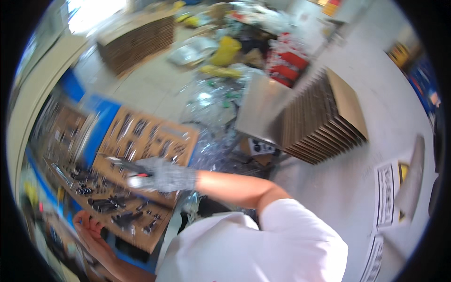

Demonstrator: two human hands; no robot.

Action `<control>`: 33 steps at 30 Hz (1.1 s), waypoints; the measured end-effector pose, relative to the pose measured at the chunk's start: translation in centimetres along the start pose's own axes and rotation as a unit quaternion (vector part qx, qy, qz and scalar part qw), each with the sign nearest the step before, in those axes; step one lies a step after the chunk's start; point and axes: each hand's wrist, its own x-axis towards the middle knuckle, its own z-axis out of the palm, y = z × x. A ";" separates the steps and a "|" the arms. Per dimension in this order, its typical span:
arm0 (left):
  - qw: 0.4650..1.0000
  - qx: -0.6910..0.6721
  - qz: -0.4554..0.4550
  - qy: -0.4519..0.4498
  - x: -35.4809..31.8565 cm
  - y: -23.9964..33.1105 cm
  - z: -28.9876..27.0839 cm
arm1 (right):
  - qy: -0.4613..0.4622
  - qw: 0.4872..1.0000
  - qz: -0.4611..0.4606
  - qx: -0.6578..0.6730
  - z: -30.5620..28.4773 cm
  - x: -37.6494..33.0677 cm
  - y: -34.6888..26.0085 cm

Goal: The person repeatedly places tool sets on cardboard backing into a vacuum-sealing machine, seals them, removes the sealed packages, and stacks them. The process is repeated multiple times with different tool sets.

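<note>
My right hand (162,175), in a grey knit glove, is closed around a dark, slim hand tool (126,164) with a red mark near the grip; motion blur hides its exact kind. It reaches left over two brown cardboard sheets. The far cardboard sheet (183,136) carries rows of small metal parts. On the near cardboard sheet (146,238) lie clusters of black parts (105,204). Bare and loosely curled, my left hand (89,228) is beside the near sheet's left front edge, its fingers apart and nothing seen in them.
A blue bench surface (101,123) shows around the sheets. Stacked cardboard (324,120) stands on a metal table (260,110) to the right. Clear plastic wrap (206,110) and yellow bags (225,50) litter the floor ahead. Another cardboard stack (138,44) is at the far left.
</note>
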 end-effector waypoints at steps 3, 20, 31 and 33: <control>0.977 0.169 0.005 -0.128 3.5 -4.3 5.4 | 0.078 0.983 -0.086 -0.145 -6.5 5.4 0.4; 0.947 0.266 0.005 0.178 2.8 -17.8 10.3 | 0.194 0.973 0.045 -0.120 -16.3 9.2 18.2; 0.971 0.081 -0.067 0.217 3.8 -19.3 14.3 | 0.175 0.979 0.064 -0.086 -18.5 10.2 18.1; 0.977 0.049 -0.067 0.195 4.1 -18.4 14.4 | 0.201 0.973 -0.012 -0.117 -18.4 7.1 16.5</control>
